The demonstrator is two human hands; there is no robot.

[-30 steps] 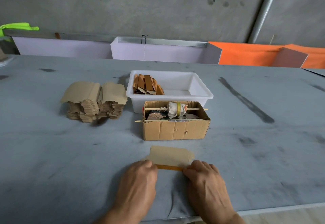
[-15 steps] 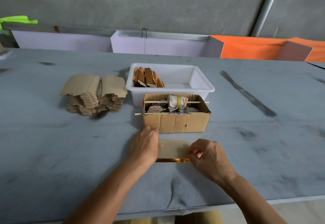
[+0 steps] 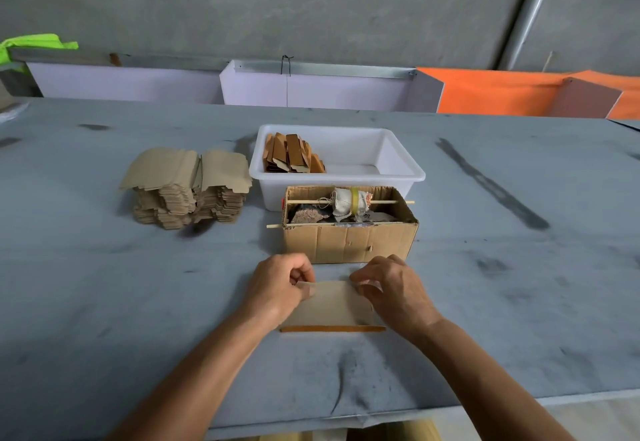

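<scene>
Since half a second back, both hands have curled in over the far corners of the flat beige card sheet [image 3: 332,305] with its orange-brown near edge, where before they lay at its sides. Far left on the worn grey table [image 3: 104,302] I see a ragged stack of beige die-cut card blanks [image 3: 187,187]. My left hand [image 3: 282,288] pinches the sheet's far left corner, fingers bent round it. The sheet lies on the table just in front of the open brown cardboard box [image 3: 349,243], with the white plastic tub [image 3: 398,177] of brown folded pieces [image 3: 292,155] behind that. My right hand [image 3: 391,291] pinches the far right corner likewise.
</scene>
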